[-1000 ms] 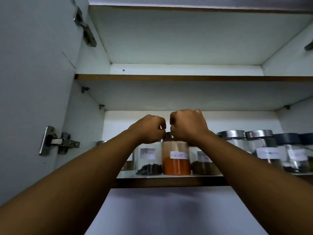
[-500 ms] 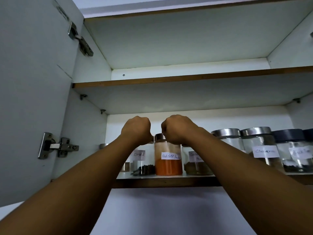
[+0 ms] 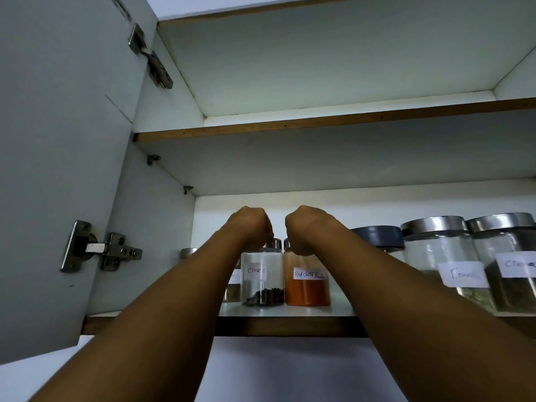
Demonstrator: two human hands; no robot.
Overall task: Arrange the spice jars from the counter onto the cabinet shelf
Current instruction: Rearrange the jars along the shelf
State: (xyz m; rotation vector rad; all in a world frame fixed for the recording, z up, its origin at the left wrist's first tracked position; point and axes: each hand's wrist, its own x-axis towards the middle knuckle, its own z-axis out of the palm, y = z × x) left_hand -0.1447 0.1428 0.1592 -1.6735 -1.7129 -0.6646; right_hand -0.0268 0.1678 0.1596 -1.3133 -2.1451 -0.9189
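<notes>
Gripping cloves jar (image 3: 262, 281); chilli jar (image 3: 307, 288).

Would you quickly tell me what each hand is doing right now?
Left hand: gripping the cloves jar by its lid.
Right hand: gripping the chilli powder jar by its lid.

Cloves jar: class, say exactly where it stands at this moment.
Head view: the cloves jar stands on the lowest shelf, left of centre, close beside the chilli jar on its right, under the left hand gripping its lid.
</notes>
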